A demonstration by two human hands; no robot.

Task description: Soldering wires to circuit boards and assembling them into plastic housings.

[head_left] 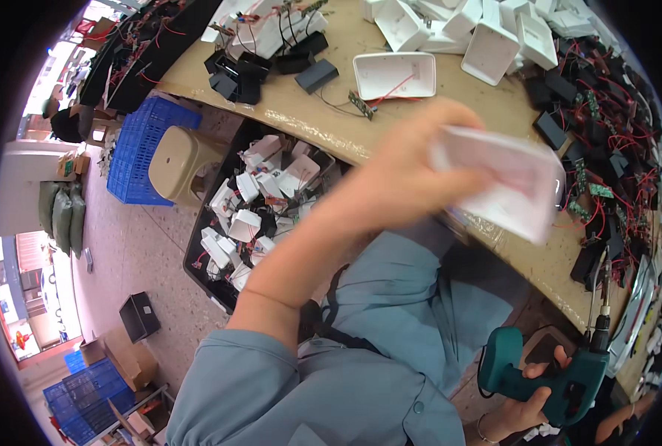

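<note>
Gripping white case (506,186): left fingers (454,113); drill (576,383): right fingers (537,370). Tan worktable (294,100), speckled floor (171,286).

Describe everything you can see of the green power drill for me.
The power drill has a dark teal, plastic-looking body, a black chuck and a long, slim, metallic-looking bit. The right hand grips its handle. It is held at the person's right, near the edge of the table, with the bit pointing toward the top of the picture. Whether it is running, or its tip touches anything, I can't tell.
</note>
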